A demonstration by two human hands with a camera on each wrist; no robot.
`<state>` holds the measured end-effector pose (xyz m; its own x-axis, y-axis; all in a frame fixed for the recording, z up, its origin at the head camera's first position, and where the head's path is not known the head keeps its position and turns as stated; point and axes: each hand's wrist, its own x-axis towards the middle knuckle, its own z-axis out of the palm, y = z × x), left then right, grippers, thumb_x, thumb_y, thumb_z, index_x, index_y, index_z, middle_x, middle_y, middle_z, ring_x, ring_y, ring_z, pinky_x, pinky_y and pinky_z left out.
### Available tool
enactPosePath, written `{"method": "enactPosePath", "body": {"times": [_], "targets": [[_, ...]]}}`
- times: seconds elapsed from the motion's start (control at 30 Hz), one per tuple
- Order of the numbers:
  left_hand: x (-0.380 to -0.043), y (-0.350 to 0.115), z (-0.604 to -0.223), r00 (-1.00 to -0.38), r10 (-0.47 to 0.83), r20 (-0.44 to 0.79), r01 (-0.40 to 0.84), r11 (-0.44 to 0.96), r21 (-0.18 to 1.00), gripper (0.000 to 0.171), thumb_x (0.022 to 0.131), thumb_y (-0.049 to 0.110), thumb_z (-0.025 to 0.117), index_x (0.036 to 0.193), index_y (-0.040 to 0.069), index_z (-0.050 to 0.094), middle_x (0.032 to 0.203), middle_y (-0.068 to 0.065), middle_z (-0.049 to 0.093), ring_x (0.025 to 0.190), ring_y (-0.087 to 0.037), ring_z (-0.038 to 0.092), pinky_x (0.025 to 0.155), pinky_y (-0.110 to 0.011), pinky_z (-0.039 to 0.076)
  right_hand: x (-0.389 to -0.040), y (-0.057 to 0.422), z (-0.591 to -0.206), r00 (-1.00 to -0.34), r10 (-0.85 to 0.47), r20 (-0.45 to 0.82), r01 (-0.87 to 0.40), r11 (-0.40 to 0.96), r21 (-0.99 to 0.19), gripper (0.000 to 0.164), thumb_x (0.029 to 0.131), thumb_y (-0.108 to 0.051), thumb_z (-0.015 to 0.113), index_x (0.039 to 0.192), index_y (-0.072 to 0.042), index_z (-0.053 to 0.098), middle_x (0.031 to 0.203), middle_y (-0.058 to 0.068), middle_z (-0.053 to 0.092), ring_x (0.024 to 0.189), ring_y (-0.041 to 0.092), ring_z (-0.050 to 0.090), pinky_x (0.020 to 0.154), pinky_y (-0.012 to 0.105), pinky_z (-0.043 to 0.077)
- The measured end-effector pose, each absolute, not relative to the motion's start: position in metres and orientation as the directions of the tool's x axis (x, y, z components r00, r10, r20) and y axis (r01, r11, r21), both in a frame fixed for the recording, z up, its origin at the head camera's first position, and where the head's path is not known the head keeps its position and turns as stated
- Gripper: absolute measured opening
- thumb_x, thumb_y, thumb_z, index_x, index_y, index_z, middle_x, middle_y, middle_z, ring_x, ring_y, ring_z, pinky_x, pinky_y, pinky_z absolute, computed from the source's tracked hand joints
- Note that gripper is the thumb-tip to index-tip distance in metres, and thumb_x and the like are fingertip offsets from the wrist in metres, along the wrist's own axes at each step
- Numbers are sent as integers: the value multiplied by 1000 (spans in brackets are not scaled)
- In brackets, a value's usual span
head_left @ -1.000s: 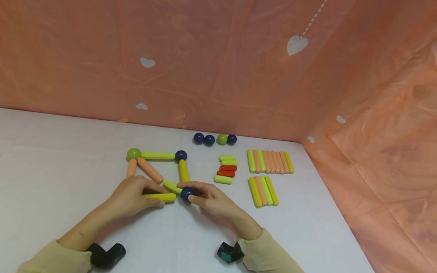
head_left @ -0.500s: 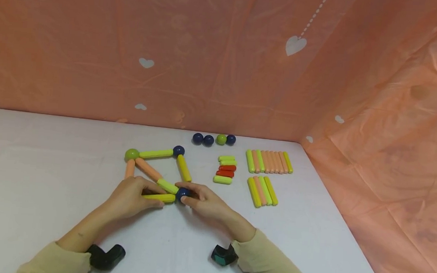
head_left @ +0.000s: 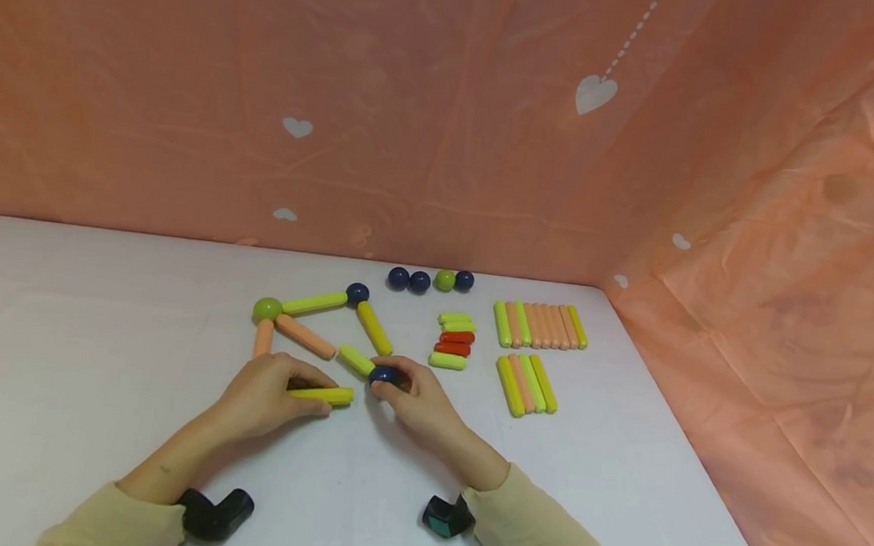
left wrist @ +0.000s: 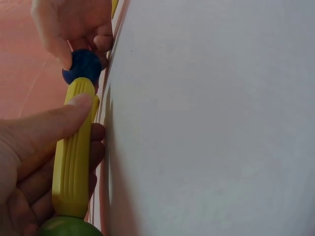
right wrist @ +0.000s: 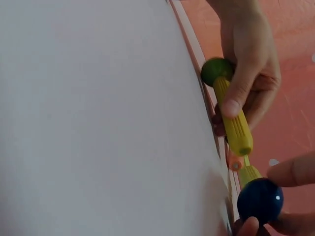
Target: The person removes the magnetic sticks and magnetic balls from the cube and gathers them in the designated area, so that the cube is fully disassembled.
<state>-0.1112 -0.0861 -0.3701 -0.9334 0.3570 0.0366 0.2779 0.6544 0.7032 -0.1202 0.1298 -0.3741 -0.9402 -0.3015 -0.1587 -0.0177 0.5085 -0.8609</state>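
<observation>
My left hand [head_left: 264,392] grips a yellow stick [head_left: 326,396] between thumb and fingers. A green ball [right wrist: 216,72] sits at that stick's far end in the right wrist view. My right hand [head_left: 429,406] pinches a dark blue ball [head_left: 381,376], from which a short lime stick [head_left: 356,360] sticks out toward a peach stick [head_left: 307,337]. A gap separates the blue ball from the yellow stick's end. Behind the hands, a green ball [head_left: 267,308] joins two peach sticks and a lime stick [head_left: 315,303]. That lime stick runs to another blue ball [head_left: 357,293], which bears a yellow stick [head_left: 375,328].
Several loose balls [head_left: 420,282] stand in a row at the table's back. Short lime and red sticks [head_left: 453,349] lie right of the frame of sticks. Two rows of longer sticks [head_left: 541,324] lie farther right. A peach cloth [head_left: 415,138] hangs behind the white table [head_left: 642,486].
My right hand has drawn the blue ball and its short lime stick away from the held yellow stick and the peach stick. The back yellow stick has swung outward. My left hand has barely moved.
</observation>
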Motion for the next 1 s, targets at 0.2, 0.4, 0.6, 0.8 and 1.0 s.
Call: {"method": "enactPosePath", "body": {"times": [0.2, 0.4, 0.6, 0.8, 1.0], "targets": [[-112, -87, -369, -935, 352, 40, 279, 662, 695, 21, 76, 23, 81, 96, 16, 77, 90, 4, 73, 81, -11, 60, 75, -38, 48, -124, 126, -374, -965, -230, -124, -23, 548, -836, 31, 93, -21, 60, 120, -8, 63, 132, 14, 56, 120, 24, 52, 104, 43, 43], [-112, -87, -368, -931, 363, 46, 289, 652, 702, 21, 77, 23, 81, 96, 16, 77, 89, 4, 73, 82, -12, 61, 76, -39, 48, -128, 118, -374, -967, -227, -111, -38, 566, -824, 33, 90, -23, 64, 119, -6, 65, 122, 13, 61, 104, 20, 54, 95, 38, 50], [-111, -87, -368, -931, 360, 55, 292, 645, 706, 20, 76, 23, 81, 94, 16, 77, 87, 5, 73, 81, -11, 61, 75, -38, 48, -130, 113, -372, -973, -195, -123, -9, 563, -827, 31, 86, -21, 67, 113, -7, 68, 113, 11, 64, 97, 19, 54, 87, 34, 51], [-112, -88, -370, -929, 367, 52, 293, 641, 709, 21, 77, 24, 80, 96, 15, 77, 89, 4, 73, 82, -11, 60, 75, -37, 48, -131, 106, -373, -981, -153, -120, 7, 590, -808, 24, 81, -18, 71, 103, -8, 70, 106, 9, 65, 98, 20, 55, 91, 39, 49], [-112, -87, -370, -932, 359, 45, 284, 647, 708, 22, 77, 24, 81, 96, 15, 77, 90, 3, 73, 82, -12, 60, 74, -37, 47, -132, 101, -374, -987, -133, -86, -10, 596, -803, 22, 81, -19, 71, 100, -8, 72, 105, 9, 66, 98, 21, 56, 89, 38, 51]]}}
